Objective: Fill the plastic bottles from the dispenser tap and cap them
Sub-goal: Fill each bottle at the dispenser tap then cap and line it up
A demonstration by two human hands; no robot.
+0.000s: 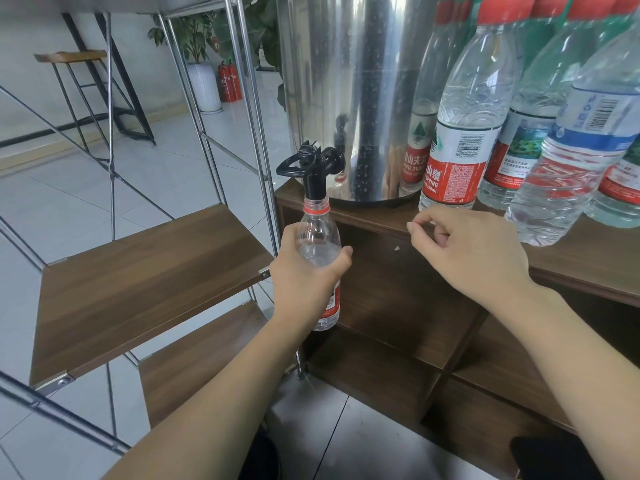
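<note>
**Bottle at the tap**

We held one uncapped bottle [318, 237] in our left hand [304, 275], fingers wrapped round its middle, its mouth just under the black tap [313, 168] of the steel dispenser [346, 81]. Our right hand [474, 251], at 3 o'clock from the bottle, hung with fingers loosely curled, holding nothing we could see. Capped bottles [457, 133] stood on the cabinet [571, 265], at 3 o'clock from the dispenser.

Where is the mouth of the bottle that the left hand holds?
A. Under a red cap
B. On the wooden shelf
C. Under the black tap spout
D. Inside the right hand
C: the left hand holds the bottle with its open mouth right at the tap spout.
</note>
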